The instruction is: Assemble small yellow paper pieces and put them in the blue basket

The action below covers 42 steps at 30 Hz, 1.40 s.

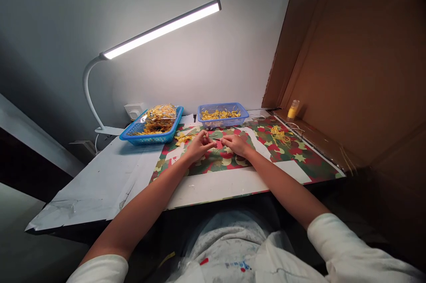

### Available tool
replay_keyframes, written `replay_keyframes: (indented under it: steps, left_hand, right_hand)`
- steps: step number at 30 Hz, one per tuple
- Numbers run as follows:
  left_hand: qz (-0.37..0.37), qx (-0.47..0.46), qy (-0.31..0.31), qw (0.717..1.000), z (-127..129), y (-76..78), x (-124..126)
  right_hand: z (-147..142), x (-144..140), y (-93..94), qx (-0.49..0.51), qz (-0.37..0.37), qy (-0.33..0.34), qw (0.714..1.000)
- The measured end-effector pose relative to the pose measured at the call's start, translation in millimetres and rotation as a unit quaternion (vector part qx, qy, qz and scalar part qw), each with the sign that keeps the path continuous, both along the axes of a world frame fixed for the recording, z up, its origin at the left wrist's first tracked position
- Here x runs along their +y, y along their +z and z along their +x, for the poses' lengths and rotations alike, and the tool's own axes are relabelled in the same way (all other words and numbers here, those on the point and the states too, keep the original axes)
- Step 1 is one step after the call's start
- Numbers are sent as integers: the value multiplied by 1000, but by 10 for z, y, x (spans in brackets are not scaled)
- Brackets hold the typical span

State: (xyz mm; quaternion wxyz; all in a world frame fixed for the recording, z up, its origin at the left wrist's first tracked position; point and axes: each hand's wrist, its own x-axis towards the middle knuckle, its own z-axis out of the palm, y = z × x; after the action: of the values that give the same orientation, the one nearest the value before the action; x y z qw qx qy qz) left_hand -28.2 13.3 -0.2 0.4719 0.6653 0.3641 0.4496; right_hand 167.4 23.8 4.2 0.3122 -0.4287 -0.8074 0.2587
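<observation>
Hands: two, both over the middle of the surface (96,176); the left hand (199,146) and the right hand (237,144) face each other, their fingertips near one another.
Red piece: one small flat piece (219,145), between the two hands, beside the left thumb tip and just below the right fingertips.
Left fingers: thumb and forefinger bent toward each other; too small to tell whether they clamp anything.
Right fingers: thumb and forefinger drawn close together; I cannot tell what, if anything, they grip.
Baskets: two; a blue basket (146,140) at the left holding yellow pieces and one clear bag (159,116), and a lilac basket (222,122) behind the hands with more yellow pieces.
Loose yellow things: two groups, too tangled to count singly; yellow scraps (182,139) near the left hand, yellow strings (280,135) well right of the right hand.
Lamp: one (163,29), lit.
Bottle: one (293,109), yellow inside, by the cardboard (349,65).
</observation>
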Motion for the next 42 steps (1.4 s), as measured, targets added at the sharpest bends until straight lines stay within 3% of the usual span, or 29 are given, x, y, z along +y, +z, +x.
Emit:
replay_keyframes:
  steps: [7, 12, 24, 29, 31, 37, 39, 42]
  left_hand:
    - [-5, -2, -3, 1000, -5, -13, 1]
    - [-18, -10, -45, 999, 8, -11, -12]
    - [-34, -9, -64, 997, 22, 16, -46]
    - [-18, -28, -65, 997, -6, 17, -15]
    - [-15, -43, -40, 998, -33, 21, 22]
    - [4, -99, 134, 986, -164, 68, 142]
    - [-5, -111, 146, 983, -196, 85, 154]
    - [-28, -136, 114, 984, -202, 109, 132]
  right_hand:
    - [9, 50, -72, 87, -34, -4, 996]
    - [-74, 14, -100, 175, -112, 68, 976]
    - [-84, 20, -132, 187, -123, 146, 964]
    - [-87, 100, -153, 179, -90, 74, 977]
    - [-50, 158, -167, 177, -84, 34, 980]
    - [20, 180, -174, 69, -23, -56, 996]
    - [-27, 144, -160, 19, 12, -45, 999]
    - [-144, 104, -143, 19, 61, 1, 998]
